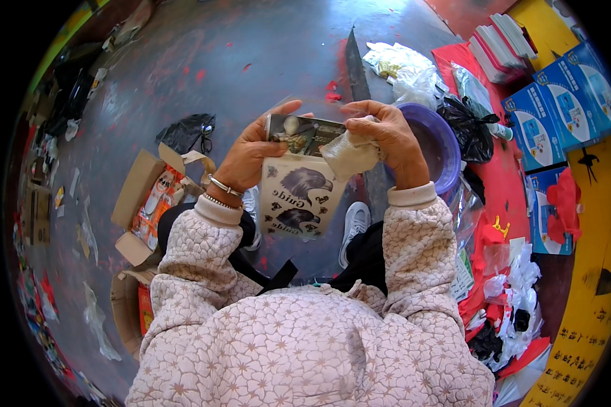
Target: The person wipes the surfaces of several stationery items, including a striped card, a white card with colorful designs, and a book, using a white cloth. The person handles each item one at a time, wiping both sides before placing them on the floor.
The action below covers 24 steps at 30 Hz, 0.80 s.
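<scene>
As a seated person leans over a littered workspace, a dark picture card (316,133) and a pale sheet (304,193) printed with two eagle heads hang between two bare hands, above the floor and in front of the knees. The left hand (256,146), a bangle and a beaded bracelet at its wrist, grips the card's left end, thumb over the front. The right hand (390,139) pinches a crumpled whitish cloth (350,156) against the card's right side, covering that end. The sheet's upper edge meets the card's lower edge; whether the two are joined cannot be told.

Both pieces look light. The card appears flat and fairly stiff, its glossy face likely to be slippery, so a thumb-and-finger hold at the short edges should suit it best. The sheet seems thinner and likelier to bend or crease; its plain margins offer a safer grip than the printed middle. The cloth looks soft, and should bunch easily under the fingertips.

Just beyond the right wrist stands a purple tub (454,159), next to a black plastic bag (470,129). To the left, an open cardboard box (137,186) holds orange packets (157,203), while blue boxes (528,122) stand at far right.
</scene>
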Motion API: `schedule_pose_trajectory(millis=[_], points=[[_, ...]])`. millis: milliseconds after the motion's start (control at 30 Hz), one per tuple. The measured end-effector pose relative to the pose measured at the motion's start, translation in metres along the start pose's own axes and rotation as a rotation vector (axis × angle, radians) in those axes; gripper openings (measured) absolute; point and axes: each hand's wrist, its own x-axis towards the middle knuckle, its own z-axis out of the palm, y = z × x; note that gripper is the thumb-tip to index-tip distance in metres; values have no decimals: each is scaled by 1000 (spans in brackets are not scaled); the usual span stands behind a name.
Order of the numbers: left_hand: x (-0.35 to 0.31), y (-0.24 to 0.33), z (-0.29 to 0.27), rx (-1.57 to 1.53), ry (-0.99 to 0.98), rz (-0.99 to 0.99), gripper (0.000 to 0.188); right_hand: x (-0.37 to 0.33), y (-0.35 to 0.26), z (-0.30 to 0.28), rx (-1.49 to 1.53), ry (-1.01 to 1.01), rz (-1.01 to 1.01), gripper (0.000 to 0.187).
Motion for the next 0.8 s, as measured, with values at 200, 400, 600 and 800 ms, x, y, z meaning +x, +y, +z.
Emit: schedule_pose_trajectory(millis=[200, 400, 600, 800], points=[[1, 2, -1, -40, -19, -10, 66, 18, 15, -23, -91, 669, -206, 15], [4, -5, -6, -49, 55, -29, 67, 3, -4, 12, -371, 870, -675, 16], [5, -14, -9, -38, 107, -33, 65, -11, 13, 61, -973, 158, -757, 26], [5, -12, -6, -117, 69, -23, 63, -12, -10, 30, -582, 223, -494, 47]])
